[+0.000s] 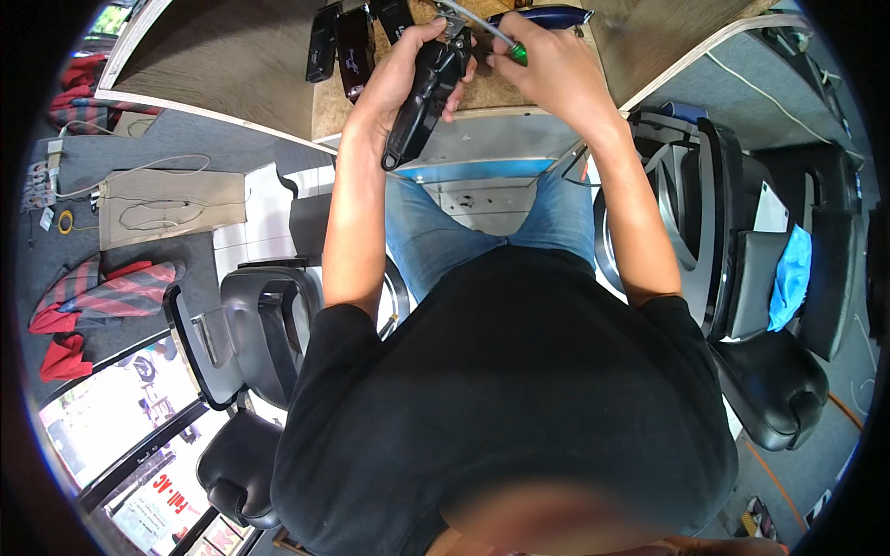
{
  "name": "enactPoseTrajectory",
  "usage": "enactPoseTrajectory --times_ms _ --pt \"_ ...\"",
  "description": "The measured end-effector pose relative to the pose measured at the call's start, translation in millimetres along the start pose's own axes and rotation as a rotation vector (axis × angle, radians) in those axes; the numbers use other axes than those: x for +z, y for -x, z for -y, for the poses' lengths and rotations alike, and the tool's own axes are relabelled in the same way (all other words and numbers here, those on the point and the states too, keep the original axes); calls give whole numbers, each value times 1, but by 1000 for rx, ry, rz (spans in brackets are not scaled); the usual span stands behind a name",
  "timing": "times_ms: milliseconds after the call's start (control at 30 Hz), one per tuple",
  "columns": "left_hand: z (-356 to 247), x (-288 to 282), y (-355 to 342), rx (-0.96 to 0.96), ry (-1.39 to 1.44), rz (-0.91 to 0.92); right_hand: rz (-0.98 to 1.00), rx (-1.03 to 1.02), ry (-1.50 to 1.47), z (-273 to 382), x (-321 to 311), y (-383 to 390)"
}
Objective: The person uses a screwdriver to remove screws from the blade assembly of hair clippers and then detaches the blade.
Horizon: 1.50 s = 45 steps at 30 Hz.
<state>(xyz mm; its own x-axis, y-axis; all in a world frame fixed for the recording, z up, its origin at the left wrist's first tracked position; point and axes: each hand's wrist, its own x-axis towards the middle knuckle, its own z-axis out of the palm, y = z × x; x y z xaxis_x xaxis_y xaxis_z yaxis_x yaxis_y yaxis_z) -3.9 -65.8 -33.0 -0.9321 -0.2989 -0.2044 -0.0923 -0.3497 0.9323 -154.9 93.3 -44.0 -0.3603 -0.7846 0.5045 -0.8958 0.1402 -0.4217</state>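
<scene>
Chair (746,278) with black padding at the right side of the frame; another black chair (269,320) left of centre. Tan surface (505,100) at top centre, between wooden panels (654,42). Right hand (554,74) right of top centre, closed, with thumb and fingers pinched on the green end of a slim tool (518,55). Left hand (397,79) just left of top centre, wrapped around a black clipper (428,100), with fingertips visible past its right side. Clipper tilted, upper end toward the top of the frame, lower end jutting past the surface's front edge. Blue cloth (791,278) on the right-hand chair. Three dark devices (355,56) side by side at upper left of centre. Blue device (547,17) at the top edge, beyond the right hand. Slim tool slanting toward the upper left, close by the clipper's upper end; contact between the two impossible to tell.
</scene>
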Motion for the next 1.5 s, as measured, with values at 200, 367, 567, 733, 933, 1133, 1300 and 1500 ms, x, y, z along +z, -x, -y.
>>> enactPoseTrajectory --times_ms 200,367,567,733,933,1133,1300,1500 --pt "0 -2 0 5 -19 10 -82 297 -400 1 -15 4" --pt "1 -3 3 -26 54 24 73 503 -916 -2 -21 8" --pt "-1 -4 4 -11 152 -6 66 486 -911 5 -19 12" --pt "1 -10 7 37 383 80 99 488 -888 5 -19 13" --pt "1 -10 6 32 386 75 130 494 -913 4 -21 12" --pt "3 -9 6 44 343 33 154 502 -905 0 -21 12" --pt "2 -6 7 63 308 40 155 497 -908 0 -22 12" --pt "2 -3 11 64 282 33 155 493 -930 1 -23 12"
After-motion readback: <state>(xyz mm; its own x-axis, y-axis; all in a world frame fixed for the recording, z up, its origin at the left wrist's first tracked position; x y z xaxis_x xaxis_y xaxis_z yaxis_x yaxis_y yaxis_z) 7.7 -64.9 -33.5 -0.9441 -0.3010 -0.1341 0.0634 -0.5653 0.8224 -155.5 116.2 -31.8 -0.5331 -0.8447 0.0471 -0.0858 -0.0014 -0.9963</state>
